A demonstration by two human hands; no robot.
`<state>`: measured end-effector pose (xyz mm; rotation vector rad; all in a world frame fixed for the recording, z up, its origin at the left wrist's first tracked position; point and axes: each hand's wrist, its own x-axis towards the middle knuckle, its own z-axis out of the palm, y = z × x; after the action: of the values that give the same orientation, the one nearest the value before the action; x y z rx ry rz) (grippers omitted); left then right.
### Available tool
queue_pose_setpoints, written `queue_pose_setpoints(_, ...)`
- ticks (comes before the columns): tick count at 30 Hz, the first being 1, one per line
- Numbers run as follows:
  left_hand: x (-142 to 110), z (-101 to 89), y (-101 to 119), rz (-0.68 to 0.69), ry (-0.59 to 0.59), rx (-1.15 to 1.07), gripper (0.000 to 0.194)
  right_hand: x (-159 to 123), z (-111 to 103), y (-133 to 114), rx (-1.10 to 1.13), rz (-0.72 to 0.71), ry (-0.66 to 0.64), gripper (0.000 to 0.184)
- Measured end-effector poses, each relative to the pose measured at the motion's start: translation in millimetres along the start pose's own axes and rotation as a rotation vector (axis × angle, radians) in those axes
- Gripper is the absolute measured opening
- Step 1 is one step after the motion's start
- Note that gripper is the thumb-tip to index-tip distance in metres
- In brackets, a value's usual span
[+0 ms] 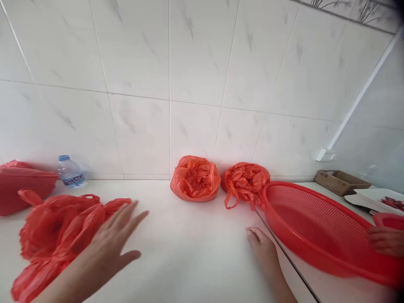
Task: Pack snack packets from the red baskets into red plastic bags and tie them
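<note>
My left hand (115, 242) is open, fingers spread, in front of the right edge of a crumpled red plastic bag (59, 223) on the white tabletop (189, 252). Whether it touches the bag I cannot tell. Low over the table, my right hand (261, 248) has its fingers curled in, with nothing visible in them. Left of a large red plastic basket (303, 248), it stays apart from the rim. Two bunched red plastic bags, one rounded (196, 179) and one with a loose handle loop (244, 181), sit against the wall.
A water bottle (71, 172) with a blue cap stands beside another red bag (25, 185) at far left. At right are a cardboard box (342, 182), a white scale-like tray (369, 198) and a red bowl (389, 219). Another person's hand (386, 240) is by the basket.
</note>
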<state>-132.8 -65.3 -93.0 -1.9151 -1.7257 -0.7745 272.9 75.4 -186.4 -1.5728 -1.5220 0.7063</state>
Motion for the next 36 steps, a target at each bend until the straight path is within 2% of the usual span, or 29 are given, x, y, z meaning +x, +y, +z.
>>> queue_pose_setpoints(1, 7.2, 5.7, 13.0, 0.114, -0.066, -0.064, 0.069, -0.2, 0.0, -0.8, 0.002, -0.004, -0.001, 0.029)
queue_pose_setpoints(3, 24.5, 13.6, 41.7, 0.244, -0.238, -0.188, 0.073, -0.5, 0.2, -2.0, 0.022, -0.003, -0.003, 0.028)
queue_pose_setpoints(5, 45.5, 18.4, 72.2, 0.289, -0.357, -0.336, 0.069, -0.5, 0.6, -2.6, 0.046, -0.011, -0.001, 0.027)
queue_pose_setpoints(7, 70.1, 23.8, 103.1, 0.343, -0.415, -0.472, 0.063, -0.3, 1.2, -2.4, 0.057, -0.022, -0.001, 0.027)
queue_pose_setpoints(10, 112.0, 39.4, 148.1, 0.424, -0.421, -0.676, 0.053, 0.6, 2.0, -1.9, 0.078, -0.01, 0.003, 0.026)
queue_pose_setpoints(12, 141.0, 57.0, 176.6, 0.411, -0.445, -0.776, 0.046, 2.0, 2.3, -1.5, 0.12, 0.02, 0.075, 0.028)
queue_pose_setpoints(17, 203.6, 119.4, 241.7, 0.303, -0.431, -0.762, 0.027, 8.8, 2.1, 0.4, 0.141, 0.032, 0.383, 0.046)
queue_pose_setpoints(22, 238.2, 170.9, 291.7, 0.158, -0.301, -0.636, 0.033, 16.4, 6.9, 7.5, 0.082, -0.036, 0.433, 0.049)
queue_pose_setpoints(25, 245.6, 189.5, 306.3, 0.15, -0.261, -0.564, 0.036, 21.4, 11.0, 15.3, 0.082, -0.074, 0.421, 0.049)
queue_pose_setpoints(29, 249.6, 203.9, 300.1, 0.176, -0.255, -0.523, 0.033, 23.3, 11.3, 17.5, 0.1, -0.078, 0.394, 0.052)
queue_pose_setpoints(32, 248.5, 204.8, 283.1, 0.184, -0.236, -0.537, 0.031, 18.2, 8.2, 6.9, 0.095, -0.109, 0.424, 0.054)
queue_pose_setpoints(36, 230.7, 193.8, 264.0, 0.262, -0.213, -0.606, 0.025, 10.8, 6.5, -8.1, 0.055, -0.248, 0.45, 0.047)
